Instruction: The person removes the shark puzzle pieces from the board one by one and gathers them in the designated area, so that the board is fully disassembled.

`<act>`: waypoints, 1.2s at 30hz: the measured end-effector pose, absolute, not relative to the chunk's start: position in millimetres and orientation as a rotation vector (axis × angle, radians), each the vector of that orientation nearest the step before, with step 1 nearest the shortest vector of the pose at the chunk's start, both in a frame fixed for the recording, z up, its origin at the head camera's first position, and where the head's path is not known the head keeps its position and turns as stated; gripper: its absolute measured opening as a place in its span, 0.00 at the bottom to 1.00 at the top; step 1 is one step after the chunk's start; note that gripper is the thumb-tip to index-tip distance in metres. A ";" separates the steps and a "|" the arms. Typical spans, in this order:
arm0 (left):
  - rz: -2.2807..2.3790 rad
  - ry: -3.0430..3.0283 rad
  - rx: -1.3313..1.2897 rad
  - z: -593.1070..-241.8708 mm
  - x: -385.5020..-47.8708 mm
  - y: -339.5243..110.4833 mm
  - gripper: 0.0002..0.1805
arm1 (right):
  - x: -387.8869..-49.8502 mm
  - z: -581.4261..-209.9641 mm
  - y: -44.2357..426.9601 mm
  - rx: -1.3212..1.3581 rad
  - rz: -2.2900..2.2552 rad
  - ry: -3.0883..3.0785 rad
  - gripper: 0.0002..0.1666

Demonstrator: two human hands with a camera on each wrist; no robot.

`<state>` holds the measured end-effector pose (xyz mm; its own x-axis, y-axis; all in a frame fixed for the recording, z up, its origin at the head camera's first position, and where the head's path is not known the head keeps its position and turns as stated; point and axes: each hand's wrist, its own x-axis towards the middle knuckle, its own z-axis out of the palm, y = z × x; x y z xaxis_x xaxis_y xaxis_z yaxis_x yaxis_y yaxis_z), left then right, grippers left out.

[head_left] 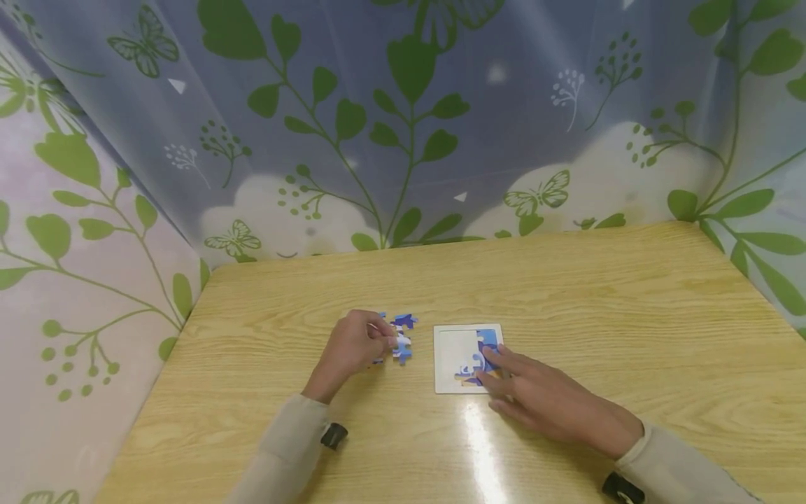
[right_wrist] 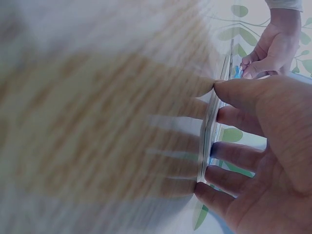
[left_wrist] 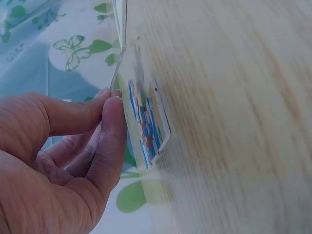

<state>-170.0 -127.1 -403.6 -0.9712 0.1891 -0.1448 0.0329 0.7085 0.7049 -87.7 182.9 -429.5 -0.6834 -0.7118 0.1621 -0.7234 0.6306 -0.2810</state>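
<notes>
My left hand (head_left: 357, 343) pinches a thin jigsaw piece (left_wrist: 116, 70) between thumb and index finger, seen nearly edge-on in the left wrist view. It is raised above the table beside a small cluster of loose blue, purple and white jigsaw pieces (head_left: 404, 321), partly hidden by the hand. To the right lies a square white puzzle tray (head_left: 448, 357) with a joined section of blue, purple and orange pieces (head_left: 468, 378) along its right and lower parts. My right hand (head_left: 541, 395) rests on the tray's right side with fingers extended and spread, covering some of the picture.
Both hands work over a light wood-grain table (head_left: 604, 301). A blue and white curtain (head_left: 491, 133) with green leaves and butterflies hangs behind its far edge, and a similar patterned cloth (head_left: 113, 266) stands along the left.
</notes>
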 end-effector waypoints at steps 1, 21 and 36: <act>1.106 2.711 0.174 -403.7 -170.4 -127.1 0.03 | -87.3 -429.4 182.9 1.234 0.511 -2.805 0.25; 0.960 2.904 0.271 -410.4 -177.1 -120.1 0.04 | -86.5 -430.6 181.7 1.231 0.506 -2.800 0.25; 0.984 2.808 0.481 -406.2 -168.0 -92.4 0.02 | -87.5 -429.9 183.0 1.224 0.520 -2.821 0.25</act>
<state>-168.0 -92.4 -406.2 -0.9411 0.3379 -0.0149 0.2547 0.7371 0.6260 -87.5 183.0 -429.9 -0.6918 -0.7059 0.1518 -0.7136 0.6365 -0.2927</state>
